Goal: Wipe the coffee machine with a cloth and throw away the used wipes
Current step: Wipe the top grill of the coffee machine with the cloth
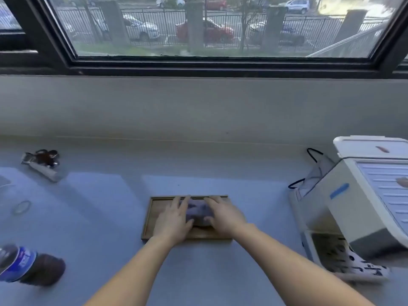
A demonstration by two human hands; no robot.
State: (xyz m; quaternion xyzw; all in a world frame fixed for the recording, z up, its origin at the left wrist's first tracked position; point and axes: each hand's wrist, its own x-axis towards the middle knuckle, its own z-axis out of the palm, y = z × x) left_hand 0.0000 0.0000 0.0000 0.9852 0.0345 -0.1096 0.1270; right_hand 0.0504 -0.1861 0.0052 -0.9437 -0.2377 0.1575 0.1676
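Two hands meet over a wooden tray (155, 209) on the grey counter (106, 206). The left hand (173, 219) and right hand (224, 215) lie side by side, palms down. A crumpled grey cloth (197, 208) sits between them in the middle of the tray. The left fingers (181, 202) stretch straight ahead along the cloth's left side and touch it. The right fingers (215, 200) do the same along its right side. None of them is curled; both hands are spread and relaxed, resting on the cloth rather than clutching it. Both thumbs turn inward against the cloth's near edge. The picture is blurred there, so how hard they press cannot be told. The fingertips reach almost to the tray's far rim.

Well to the right of the right fingers stands the white coffee machine (353, 195), apart from both hands. A patterned rag (364, 267) lies at its foot, nearer than the fingers. A mesh bag (315, 175) with black cord sits behind its left side. Far left of the left fingers and nearer than them, a dark bottle (28, 265) lies on its side. Beyond it a clear ring (21, 206) rests flat on the counter. Farther back on that side is a small dark clip (47, 156). Past the fingertips the counter runs to a wall under a window (220, 25).
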